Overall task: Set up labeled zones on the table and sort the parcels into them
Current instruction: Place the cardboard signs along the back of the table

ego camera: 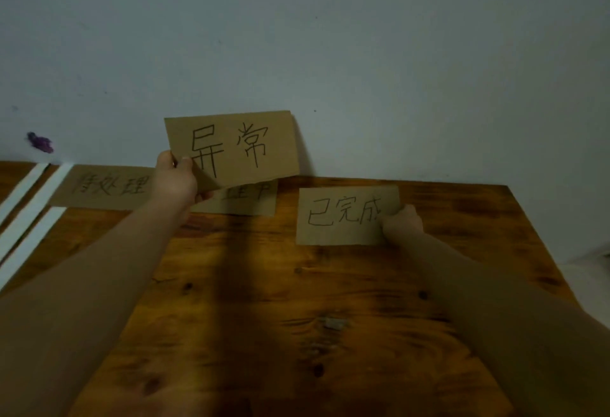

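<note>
Placing zone labels
Left hand (176, 180) pinches the 异常 card (237, 149) in its fingers (165, 157); right hand (402, 222) touches the 已完成 card (343, 215), grip unclear. Lay 异常 square on the bench (363, 301), evenly spaced.

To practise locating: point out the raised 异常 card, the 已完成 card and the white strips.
raised 异常 card (231, 149): head view, centre of written face.
已完成 card (343, 217): head view, middle of its face.
white strips (33, 207): head view, middle strip's surface.

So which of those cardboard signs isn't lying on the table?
The 异常 sign, held up by the left hand; the other three lie flat.
</note>
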Motion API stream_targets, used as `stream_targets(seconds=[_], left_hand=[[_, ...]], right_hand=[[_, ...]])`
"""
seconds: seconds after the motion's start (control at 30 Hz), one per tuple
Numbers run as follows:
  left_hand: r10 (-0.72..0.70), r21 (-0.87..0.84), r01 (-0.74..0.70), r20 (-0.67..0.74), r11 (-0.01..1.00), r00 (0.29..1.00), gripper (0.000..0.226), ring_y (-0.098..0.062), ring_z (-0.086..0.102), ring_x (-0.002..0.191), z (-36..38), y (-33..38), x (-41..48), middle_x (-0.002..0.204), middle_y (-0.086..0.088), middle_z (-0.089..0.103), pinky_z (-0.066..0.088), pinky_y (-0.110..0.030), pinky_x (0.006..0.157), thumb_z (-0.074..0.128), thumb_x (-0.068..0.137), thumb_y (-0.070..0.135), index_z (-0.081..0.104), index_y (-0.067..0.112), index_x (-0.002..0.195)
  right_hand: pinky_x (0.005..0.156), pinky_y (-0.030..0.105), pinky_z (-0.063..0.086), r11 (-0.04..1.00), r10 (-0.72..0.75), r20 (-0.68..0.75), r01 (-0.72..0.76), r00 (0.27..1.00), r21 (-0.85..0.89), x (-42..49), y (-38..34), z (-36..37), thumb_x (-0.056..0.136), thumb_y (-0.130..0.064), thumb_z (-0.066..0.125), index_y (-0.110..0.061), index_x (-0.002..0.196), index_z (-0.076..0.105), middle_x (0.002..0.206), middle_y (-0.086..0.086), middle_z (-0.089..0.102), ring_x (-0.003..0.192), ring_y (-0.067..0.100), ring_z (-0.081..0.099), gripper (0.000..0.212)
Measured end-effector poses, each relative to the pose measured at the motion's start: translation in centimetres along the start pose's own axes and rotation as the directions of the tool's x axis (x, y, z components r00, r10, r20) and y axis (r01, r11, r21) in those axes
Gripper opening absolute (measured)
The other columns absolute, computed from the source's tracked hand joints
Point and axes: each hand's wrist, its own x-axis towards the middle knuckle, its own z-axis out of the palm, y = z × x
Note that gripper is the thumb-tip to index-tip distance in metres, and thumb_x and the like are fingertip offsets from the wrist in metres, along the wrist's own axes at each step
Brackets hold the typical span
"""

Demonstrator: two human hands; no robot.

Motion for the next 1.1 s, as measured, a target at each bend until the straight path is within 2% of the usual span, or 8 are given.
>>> stream_targets(seconds=[0.07,0.17,0.3,0.63,0.77,0.87,1.0,1.1], left_hand=[[-0.006,0.013,0.007,-0.013,1.0,1.0,0.009,-0.03,0.052,0.084,1.3,-0.6,-0.6,0.114,-0.014,0.042,0.055,-0.044,0.07,0.032,0.103,0.022,0.037,0.018,0.109],[-0.01,0.027,0.01,-0.021,1.0,1.0,0.01,-0.032,0.052,0.094,2.9,-1.3,-1.2,0.114,-0.014,0.044,0.053,-0.039,0.066,0.032,0.103,0.022,0.037,0.017,0.109],[0.008,0.077,-0.006,-0.021,0.997,1.0,0.011,-0.03,0.055,0.085,3.9,-1.8,-1.4,0.115,-0.014,0.046,0.051,-0.041,0.065,0.031,0.103,0.023,0.038,0.017,0.11],[-0.003,0.085,0.007,-0.042,0.996,0.999,0.012,-0.033,0.058,0.069,3.1,-2.3,-1.5,0.106,-0.015,0.054,0.045,-0.039,0.059,0.033,0.103,0.026,0.04,0.02,0.11],[-0.083,0.025,0.083,-0.018,0.996,0.996,0.013,-0.032,0.057,0.073,4.4,-1.4,-3.7,0.099,-0.011,0.053,0.046,-0.032,0.052,0.033,0.103,0.026,0.042,0.021,0.11],[-0.117,0.0,0.117,0.083,0.993,0.99,0.014,-0.036,0.055,0.087,6.2,-0.4,-5.6,0.105,-0.013,0.05,0.047,-0.035,0.052,0.034,0.103,0.023,0.044,0.019,0.112],[-0.113,0.048,0.105,0.218,0.993,0.969,0.027,-0.038,0.054,0.098,9.3,0.6,-7.7,0.119,-0.015,0.05,0.05,-0.038,0.054,0.039,0.1,0.012,0.04,0.018,0.127],[0.046,0.241,-0.124,0.304,0.962,0.951,0.074,-0.034,0.051,0.114,12.7,0.3,-9.6,0.134,-0.012,0.043,0.054,-0.047,0.084,0.058,0.088,-0.002,0.02,0.026,0.145]], right_hand=[[0.103,0.049,0.043,0.96,-0.128,0.033,0.133,0.991,-0.247,0.4,1.3,-0.1,0.092,-0.034,0.061,-0.017,0.145,0.029,0.142,0.015,0.034,0.128,0.035,0.039,0.065],[0.105,0.043,0.039,0.562,-0.479,0.413,0.632,0.775,-0.533,-0.4,3.6,1.1,0.098,-0.046,0.046,-0.022,0.144,0.036,0.141,0.01,0.037,0.126,0.028,0.037,0.054],[0.118,0.049,0.016,0.365,-0.417,0.587,0.719,0.694,-0.591,-0.1,3.7,2.2,0.1,-0.052,0.034,-0.022,0.151,0.024,0.157,0.012,0.019,0.145,0.033,0.014,0.06],[0.119,0.056,0.0,0.48,-0.328,0.515,0.609,0.792,-0.631,3.2,-0.5,2.9,0.099,-0.059,0.018,-0.02,0.156,0.006,0.163,0.01,-0.004,0.149,0.031,-0.008,0.07],[0.118,0.047,0.019,0.846,-0.449,0.399,0.524,0.799,-0.097,0.2,-3.2,1.6,0.095,-0.062,0.036,-0.021,0.155,0.014,0.161,0.006,0.016,0.147,0.029,0.016,0.076],[0.11,0.049,0.036,0.874,-0.472,0.401,0.355,0.785,0.332,-1.7,-5.0,0.1,0.092,-0.048,0.058,-0.037,0.153,0.008,0.156,0.003,0.03,0.141,0.028,0.033,0.079],[0.107,0.047,0.042,0.816,-0.543,0.231,0.442,0.808,0.372,-3.0,-4.3,-3.6,0.097,-0.012,0.053,-0.031,0.148,0.028,0.142,-0.001,0.048,0.132,0.022,0.045,0.059],[0.103,0.038,0.044,0.823,-0.53,0.092,0.485,0.843,0.295,-2.1,-1.9,-6.6,0.098,-0.009,0.051,-0.026,0.147,0.03,0.137,0.0,0.05,0.127,0.019,0.047,0.056]])
